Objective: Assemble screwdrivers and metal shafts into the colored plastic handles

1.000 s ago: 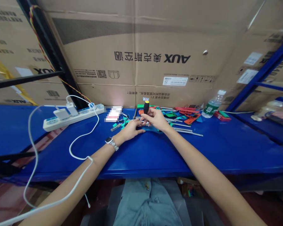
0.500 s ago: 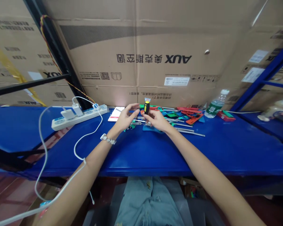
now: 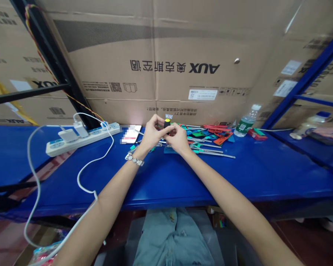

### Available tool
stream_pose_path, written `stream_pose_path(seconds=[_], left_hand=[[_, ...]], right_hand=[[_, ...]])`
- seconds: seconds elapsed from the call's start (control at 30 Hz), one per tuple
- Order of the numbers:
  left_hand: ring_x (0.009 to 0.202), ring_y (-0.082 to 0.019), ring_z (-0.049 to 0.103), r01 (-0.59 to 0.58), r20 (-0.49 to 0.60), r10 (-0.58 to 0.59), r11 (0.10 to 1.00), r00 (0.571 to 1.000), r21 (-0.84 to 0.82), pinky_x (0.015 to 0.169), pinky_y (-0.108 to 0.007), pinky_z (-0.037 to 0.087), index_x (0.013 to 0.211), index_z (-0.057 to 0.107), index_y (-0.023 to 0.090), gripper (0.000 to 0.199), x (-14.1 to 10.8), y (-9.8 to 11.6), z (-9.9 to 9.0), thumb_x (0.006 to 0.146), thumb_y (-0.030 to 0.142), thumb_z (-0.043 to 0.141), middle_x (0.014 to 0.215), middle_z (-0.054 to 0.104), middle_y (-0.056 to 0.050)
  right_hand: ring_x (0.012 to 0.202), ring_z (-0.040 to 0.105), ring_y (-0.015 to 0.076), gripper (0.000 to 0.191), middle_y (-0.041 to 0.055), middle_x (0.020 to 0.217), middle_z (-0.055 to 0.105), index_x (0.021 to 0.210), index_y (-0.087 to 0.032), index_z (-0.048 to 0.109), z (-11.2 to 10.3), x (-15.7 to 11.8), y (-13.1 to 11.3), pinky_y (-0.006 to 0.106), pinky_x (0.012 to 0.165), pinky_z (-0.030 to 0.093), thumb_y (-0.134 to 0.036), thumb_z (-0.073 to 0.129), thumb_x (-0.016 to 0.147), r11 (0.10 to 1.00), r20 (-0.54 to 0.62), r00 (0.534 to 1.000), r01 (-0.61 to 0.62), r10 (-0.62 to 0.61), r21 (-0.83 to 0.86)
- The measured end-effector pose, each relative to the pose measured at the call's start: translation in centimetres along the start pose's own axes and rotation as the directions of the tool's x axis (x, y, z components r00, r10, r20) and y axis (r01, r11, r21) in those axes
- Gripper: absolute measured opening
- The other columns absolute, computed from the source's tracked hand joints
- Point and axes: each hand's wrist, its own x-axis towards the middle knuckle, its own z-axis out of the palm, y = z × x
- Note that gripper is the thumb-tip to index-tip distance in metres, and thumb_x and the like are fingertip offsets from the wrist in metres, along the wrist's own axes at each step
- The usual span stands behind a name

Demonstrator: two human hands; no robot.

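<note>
A screwdriver (image 3: 167,122) with a black and yellow handle stands upright between my hands above the blue table, handle end up. My left hand (image 3: 153,131) closes on the handle from the left, thumb and fingers at its upper part. From the right, my right hand (image 3: 177,139) pinches it lower down. The lower end is hidden by my fingers. Behind and beside my hands lies a pile of metal rods (image 3: 211,150) with green parts, and red plastic pieces (image 3: 221,138). A small printed tag (image 3: 168,116) shows just behind the handle top.
On the left stands a white power strip (image 3: 83,139) with chargers and a cable (image 3: 80,177) trailing over the table (image 3: 166,188). A phone (image 3: 131,134) lies by my left hand. To the right are a water bottle (image 3: 246,122) and a red box (image 3: 256,135). Cardboard boxes (image 3: 169,44) wall the back.
My left hand has moved in to the right and closed on the screwdriver handle; it was apart from it before. The camera view has shifted slightly.
</note>
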Motion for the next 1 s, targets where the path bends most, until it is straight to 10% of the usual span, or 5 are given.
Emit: stream_pose_path(seconds=[0.27,0.43,0.73,1.0], left_hand=[[0.088,-0.02,0.07,-0.001,0.229,-0.003,1.0,0.973,0.018,0.076,-0.033,0.058,0.124,0.069,0.02,0.039,0.2,1.5,-0.2,0.095,0.045,0.061,0.107,0.075,-0.01],[0.092,-0.021,0.072,-0.023,0.206,0.018,1.0,0.978,0.021,0.079,-0.032,0.059,0.114,0.076,0.02,0.038,-0.3,2.3,-1.6,0.094,0.049,0.062,0.099,0.079,-0.008],[0.071,-0.013,0.064,-0.042,-0.112,0.048,0.998,0.992,0.057,0.07,-0.029,0.053,0.089,0.071,0.019,0.026,-0.9,1.3,-0.9,0.078,0.039,0.081,0.083,0.072,-0.003],[0.091,-0.02,0.07,0.015,0.141,-0.014,1.0,0.99,-0.007,0.07,-0.03,0.057,0.117,0.068,0.021,0.038,-1.7,2.3,-2.1,0.098,0.051,0.053,0.101,0.075,-0.01]], right_hand=[[0.054,0.064,0.0193,0.038,0.0029,0.066,0.067,0.085,-0.019,0.064,-1.1,0.5,-0.6,0.033,0.053,0.054,-0.054,0.077,0.076,0.986,0.274,0.96,-0.1,0.06,0.132],[0.054,0.06,0.0175,0.04,0.0038,0.067,0.066,0.078,-0.019,0.061,-1.0,0.1,-1.3,0.031,0.052,0.048,-0.058,0.069,0.084,0.995,0.37,0.929,-0.014,-0.023,0.098],[0.057,0.053,0.0158,0.048,-0.0031,0.06,0.052,0.071,-0.024,0.045,1.6,-1.2,-0.7,0.029,0.054,0.045,-0.056,0.08,0.072,0.999,0.001,1.0,-0.01,0.01,0.051],[0.049,0.058,0.0162,0.043,-0.0014,0.06,0.061,0.084,-0.02,0.061,0.1,-0.9,-1.4,0.029,0.049,0.048,-0.063,0.069,0.083,0.979,0.379,0.925,-0.093,0.017,0.182]])
